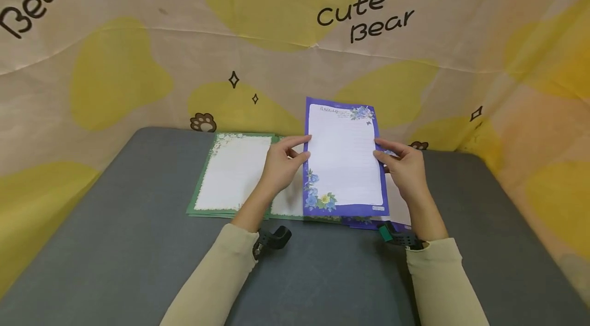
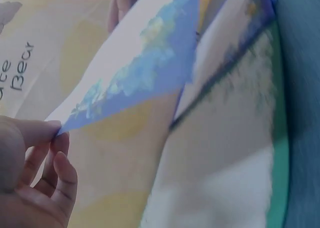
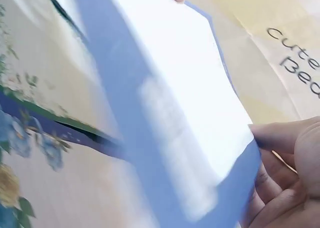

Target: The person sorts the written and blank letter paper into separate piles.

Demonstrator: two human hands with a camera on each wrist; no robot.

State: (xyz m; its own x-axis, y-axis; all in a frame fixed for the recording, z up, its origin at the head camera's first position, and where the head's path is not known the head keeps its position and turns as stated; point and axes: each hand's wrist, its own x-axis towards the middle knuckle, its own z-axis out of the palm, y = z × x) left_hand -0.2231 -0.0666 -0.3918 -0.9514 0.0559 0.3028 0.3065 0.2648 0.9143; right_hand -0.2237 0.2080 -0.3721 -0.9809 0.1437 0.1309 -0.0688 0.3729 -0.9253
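A sheet of letter paper (image 1: 343,157) with a purple-blue border, faint lines and blue flowers is held up over the table. My left hand (image 1: 283,162) pinches its left edge between thumb and fingers. On the opposite edge my right hand (image 1: 405,167) pinches it the same way. In the left wrist view the sheet's flowered corner (image 2: 145,63) hangs raised above the other papers. Beneath it lie more purple-bordered paper (image 1: 398,198), partly hidden, and green-bordered sheets (image 1: 235,172), which overlap to the left.
The grey table (image 1: 115,244) reaches out on both sides and in front of the papers. Behind it hangs a cloth (image 1: 276,60) with yellow patches and "Cute Bear" lettering. A dark wrist strap (image 1: 272,239) sits on the left wrist, another strap (image 1: 401,236) on the right.
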